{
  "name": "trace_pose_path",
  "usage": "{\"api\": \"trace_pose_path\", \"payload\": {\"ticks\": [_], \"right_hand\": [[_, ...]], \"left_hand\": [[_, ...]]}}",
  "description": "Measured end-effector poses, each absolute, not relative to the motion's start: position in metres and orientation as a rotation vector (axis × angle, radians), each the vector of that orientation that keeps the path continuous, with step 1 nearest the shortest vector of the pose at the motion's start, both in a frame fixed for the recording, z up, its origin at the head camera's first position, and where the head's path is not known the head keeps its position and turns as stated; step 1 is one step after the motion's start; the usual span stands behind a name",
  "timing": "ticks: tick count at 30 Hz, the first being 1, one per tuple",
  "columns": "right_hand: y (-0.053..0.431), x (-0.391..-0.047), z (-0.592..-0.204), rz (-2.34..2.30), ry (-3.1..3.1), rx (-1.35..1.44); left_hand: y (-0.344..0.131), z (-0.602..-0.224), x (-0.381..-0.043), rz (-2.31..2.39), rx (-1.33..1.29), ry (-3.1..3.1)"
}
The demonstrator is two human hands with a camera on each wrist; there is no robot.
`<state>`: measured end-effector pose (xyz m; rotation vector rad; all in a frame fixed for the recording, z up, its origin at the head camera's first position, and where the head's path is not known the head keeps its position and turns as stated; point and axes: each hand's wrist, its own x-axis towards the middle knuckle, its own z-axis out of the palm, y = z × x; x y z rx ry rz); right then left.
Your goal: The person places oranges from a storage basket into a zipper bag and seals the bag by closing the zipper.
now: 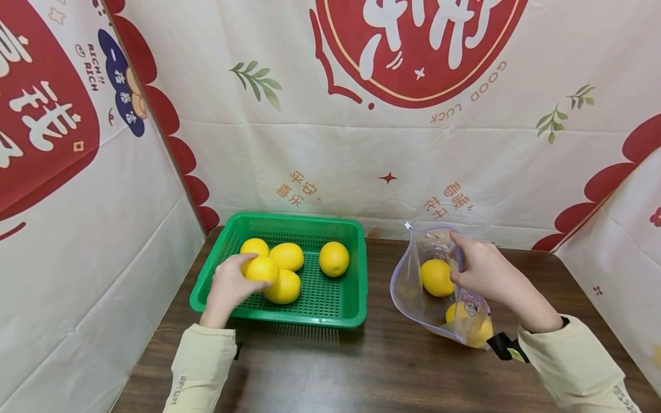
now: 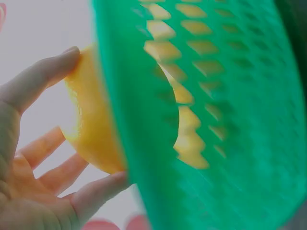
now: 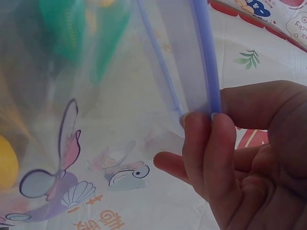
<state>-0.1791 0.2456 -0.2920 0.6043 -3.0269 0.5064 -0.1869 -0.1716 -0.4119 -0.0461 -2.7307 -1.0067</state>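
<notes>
My left hand (image 1: 227, 285) is over the left part of a green plastic basket (image 1: 330, 322), gripping a yellow citrus fruit (image 1: 261, 269) between thumb and fingers. The left wrist view shows that fruit (image 2: 98, 115) partly behind the basket's wall (image 2: 139, 143). Below and around it in the basket lie several more such fruits, one (image 1: 334, 259) apart on the right. At the right, my right hand (image 1: 485, 269) pinches the rim of a clear zip bag (image 1: 413, 287) with a purple edge. Its mouth stands open, and two yellow fruits (image 1: 436, 277) are inside. In the right wrist view, fingers (image 3: 218, 158) hold the purple zip strip (image 3: 206, 62).
Basket and bag stand side by side on a dark wooden table (image 1: 320, 378). A white cloth with red prints (image 1: 341, 160) hangs behind the table and along both sides. Bare wood shows between the basket and the bag and along the front.
</notes>
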Motion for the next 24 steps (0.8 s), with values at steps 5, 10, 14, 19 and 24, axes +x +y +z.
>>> {"api": "trace_pose_path", "payload": {"ticks": [5, 10, 14, 19, 24], "right_hand": [[0.246, -0.179, -0.292, 0.511, -3.022, 0.606], [0.247, -0.179, -0.292, 0.515, -3.014, 0.616], [0.246, -0.179, -0.293, 0.518, -3.013, 0.62], [0.245, -0.179, -0.293, 0.521, -3.011, 0.625], [0.243, -0.179, -0.293, 0.514, -3.009, 0.627]], "left_hand": [[-0.133, -0.393, -0.185, -1.085, -0.2, -2.696], [-0.094, -0.381, -0.181, -1.163, -0.34, -2.664], [-0.067, -0.372, -0.178, -1.256, -0.464, -2.603], [-0.037, -0.361, -0.176, -1.372, -0.619, -2.459], [-0.008, -0.351, -0.172, -1.482, -0.716, -2.347]]}}
